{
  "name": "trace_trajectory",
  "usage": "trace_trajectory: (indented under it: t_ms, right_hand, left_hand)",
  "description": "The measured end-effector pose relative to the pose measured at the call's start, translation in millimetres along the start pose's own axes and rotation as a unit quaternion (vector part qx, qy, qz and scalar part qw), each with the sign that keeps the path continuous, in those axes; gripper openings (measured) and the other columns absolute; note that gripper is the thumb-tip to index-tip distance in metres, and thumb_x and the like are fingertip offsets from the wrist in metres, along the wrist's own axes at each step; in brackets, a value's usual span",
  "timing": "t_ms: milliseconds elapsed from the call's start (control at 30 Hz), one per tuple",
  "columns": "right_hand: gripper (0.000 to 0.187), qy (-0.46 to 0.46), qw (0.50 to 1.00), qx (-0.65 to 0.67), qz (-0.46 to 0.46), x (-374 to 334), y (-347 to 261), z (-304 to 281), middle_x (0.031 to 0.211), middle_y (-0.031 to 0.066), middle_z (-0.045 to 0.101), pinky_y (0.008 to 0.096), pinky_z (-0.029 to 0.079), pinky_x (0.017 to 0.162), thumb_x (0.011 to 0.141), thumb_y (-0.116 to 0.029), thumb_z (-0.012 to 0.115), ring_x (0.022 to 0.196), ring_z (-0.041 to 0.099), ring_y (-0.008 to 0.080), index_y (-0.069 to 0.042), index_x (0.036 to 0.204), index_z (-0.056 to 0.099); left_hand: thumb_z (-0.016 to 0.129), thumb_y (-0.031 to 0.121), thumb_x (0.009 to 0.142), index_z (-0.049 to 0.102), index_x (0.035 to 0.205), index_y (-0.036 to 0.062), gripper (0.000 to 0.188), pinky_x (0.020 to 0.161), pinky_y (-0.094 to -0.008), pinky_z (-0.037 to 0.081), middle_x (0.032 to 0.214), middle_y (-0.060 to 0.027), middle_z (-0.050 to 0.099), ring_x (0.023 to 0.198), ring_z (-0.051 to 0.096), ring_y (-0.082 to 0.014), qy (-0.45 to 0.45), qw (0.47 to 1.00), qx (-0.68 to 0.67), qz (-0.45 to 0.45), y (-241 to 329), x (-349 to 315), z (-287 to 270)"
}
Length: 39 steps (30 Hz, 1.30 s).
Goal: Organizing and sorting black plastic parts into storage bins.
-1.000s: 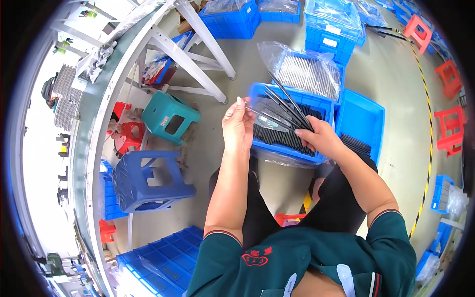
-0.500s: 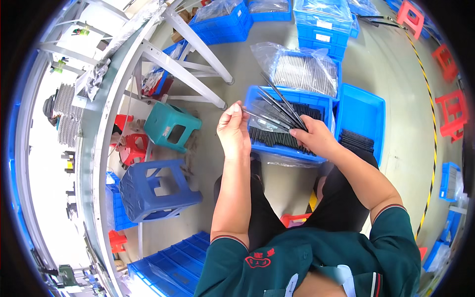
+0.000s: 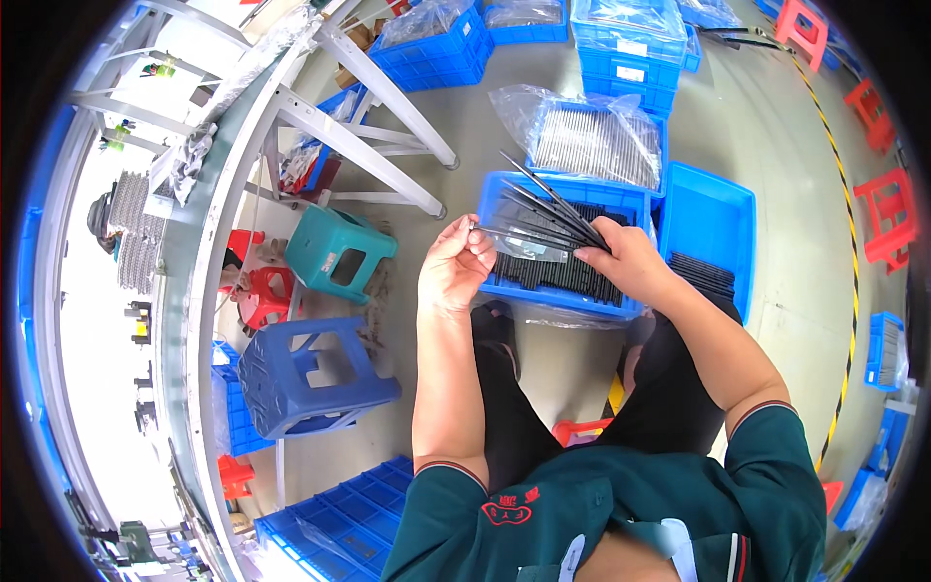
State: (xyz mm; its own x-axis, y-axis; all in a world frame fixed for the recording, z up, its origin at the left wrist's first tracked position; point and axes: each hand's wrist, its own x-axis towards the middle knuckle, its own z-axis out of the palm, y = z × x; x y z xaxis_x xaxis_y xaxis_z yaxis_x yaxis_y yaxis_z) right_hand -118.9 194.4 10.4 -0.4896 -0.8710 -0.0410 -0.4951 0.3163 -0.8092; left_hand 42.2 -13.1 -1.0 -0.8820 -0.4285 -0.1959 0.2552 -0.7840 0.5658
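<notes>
Head view. The left hand [image 3: 454, 267] is now closing: where it was spread nearly flat a second ago, its thumb and fingertips are pinching the near end of a thin clear plastic sleeve [image 3: 529, 242] and it is sitting a little lower. The right hand [image 3: 626, 262] is staying curled around the gathered ends of a fan of long thin black rods [image 3: 548, 209], which are splaying up and to the left over the crate; the fan is lying flatter than half a second ago. Judging from this, one rod is being fed into, or drawn out of, the sleeve; which of the two I cannot tell.

Both hands are working directly above a blue plastic crate of stacked black rods [image 3: 543, 276] on the floor in front of the knees.

Around: farther away, a blue crate lined with a clear bag of pale rods [image 3: 593, 141]; to the right, a shallower blue crate [image 3: 713, 223] holding a few dark pieces; to the left, a teal plastic stool [image 3: 335, 254] and a blue plastic stool [image 3: 310, 373]. Nothing is lying between the hands and the near crate; the rod tips are overhanging the bagged crate.
</notes>
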Motion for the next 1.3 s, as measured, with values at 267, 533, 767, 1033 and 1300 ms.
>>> trace_trajectory:
  t_ms: [267, 533, 767, 1033, 1300]
  right_hand:
    - [0.023, 0.002, 0.999, 0.020, -0.028, 0, 0, -8, 0.072, 0.0197, 0.058, 0.0396, 0.044, 0.063, 0.084, -0.021, 0.061, 0.070, 0.058, 0.0348, -0.001, 0.090, 0.051]
    - [0.025, -0.028, 0.996, 0.082, 0.015, 4, -4, -8, 0.065, 0.0134, 0.057, 0.0340, 0.045, 0.060, 0.087, -0.022, 0.059, 0.061, 0.057, 0.0223, 0.001, 0.086, 0.049]
    - [0.029, -0.017, 0.997, 0.062, 0.040, 4, -3, -7, 0.066, 0.0147, 0.058, 0.0358, 0.045, 0.060, 0.088, -0.029, 0.055, 0.063, 0.060, 0.0250, 0.000, 0.085, 0.050]
    - [0.032, 0.010, 0.998, -0.054, -0.018, 2, 2, -5, 0.066, 0.0191, 0.057, 0.0437, 0.043, 0.062, 0.087, -0.033, 0.057, 0.067, 0.058, 0.0368, -0.002, 0.083, 0.051]
    - [0.031, 0.023, 0.996, -0.072, -0.040, 2, 0, -2, 0.067, 0.0205, 0.057, 0.0455, 0.043, 0.063, 0.086, -0.032, 0.057, 0.069, 0.057, 0.0392, -0.002, 0.083, 0.051]
  left_hand:
    - [0.061, 0.016, 0.087, 0.060, 0.095, 0.0003, 0.018, 0.058, -0.0256, 0.041, 0.071, -0.0048, 0.055, 0.063, 0.048, -0.0143, 0.007, 0.998, 0.029, 0.058, -14, -2, 14]
    - [0.064, 0.011, 0.085, 0.062, 0.096, -0.0002, 0.016, 0.062, -0.0250, 0.047, 0.075, -0.0047, 0.061, 0.065, 0.055, -0.0116, 0.029, 0.973, 0.191, 0.128, -16, -2, 17]
    - [0.066, 0.011, 0.083, 0.064, 0.091, 0.0001, 0.014, 0.061, -0.0237, 0.045, 0.075, -0.0044, 0.062, 0.065, 0.054, -0.0101, 0.056, 0.944, 0.294, 0.137, -11, -10, 22]
    - [0.067, 0.013, 0.083, 0.065, 0.090, 0.0019, 0.013, 0.067, -0.0221, 0.041, 0.081, -0.0045, 0.065, 0.068, 0.052, -0.0092, 0.100, 0.911, 0.332, 0.222, -7, -8, 19]
    - [0.069, 0.013, 0.081, 0.066, 0.090, 0.0037, 0.014, 0.074, -0.0273, 0.044, 0.090, -0.0073, 0.066, 0.078, 0.058, -0.0130, 0.074, 0.944, 0.275, 0.166, -19, -3, 8]
